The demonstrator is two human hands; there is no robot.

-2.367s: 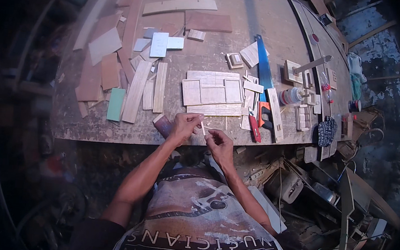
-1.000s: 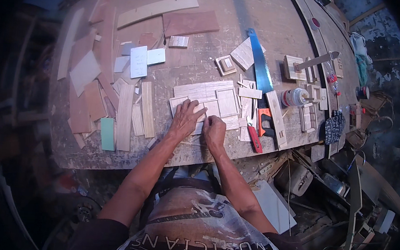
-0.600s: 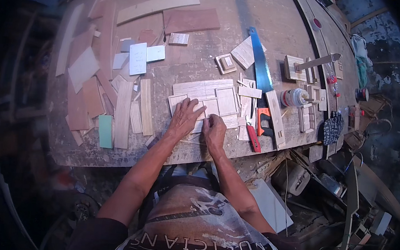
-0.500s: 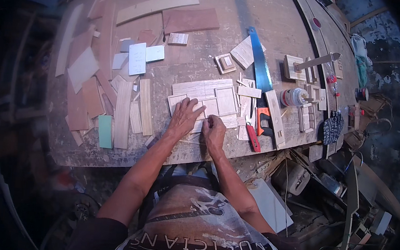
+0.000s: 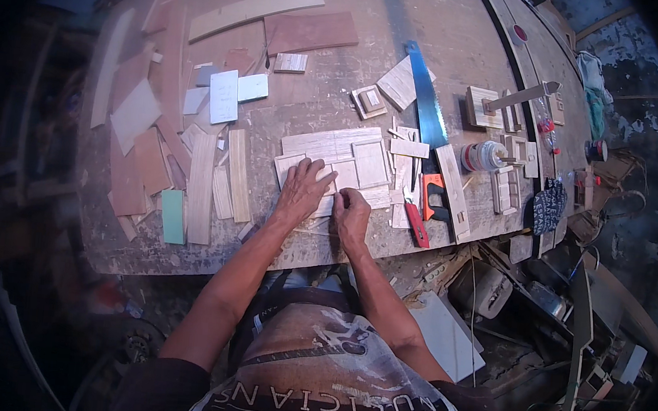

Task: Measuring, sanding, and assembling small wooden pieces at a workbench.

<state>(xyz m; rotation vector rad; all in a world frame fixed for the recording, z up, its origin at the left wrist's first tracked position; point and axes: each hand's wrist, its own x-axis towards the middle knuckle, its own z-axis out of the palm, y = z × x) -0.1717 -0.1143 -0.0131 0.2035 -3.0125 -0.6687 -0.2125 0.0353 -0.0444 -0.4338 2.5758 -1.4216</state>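
Note:
Pale wooden boards (image 5: 325,142) lie close together in front of me, with thin strips and a raised square piece (image 5: 369,165) on top. My left hand (image 5: 299,197) rests on their left part, fingers stretched out and pressing down. Beside it, at the near side of the boards, my right hand (image 5: 352,215) has its fingers pinched together. Whatever is between those fingertips is hidden or too small to name. Right of the boards lie a red-handled cutter (image 5: 416,225) and thin wood strips (image 5: 409,148).
A handsaw (image 5: 425,97) with blue blade and orange handle lies to the right, near a jar (image 5: 484,157) and small wooden assemblies (image 5: 506,190). Wood offcuts (image 5: 201,188) and a green block (image 5: 173,216) spread on the left. Paper (image 5: 225,97) lies further back.
Almost nothing differs. Both hands keep their places on the boards, and the whole view has shifted very slightly.

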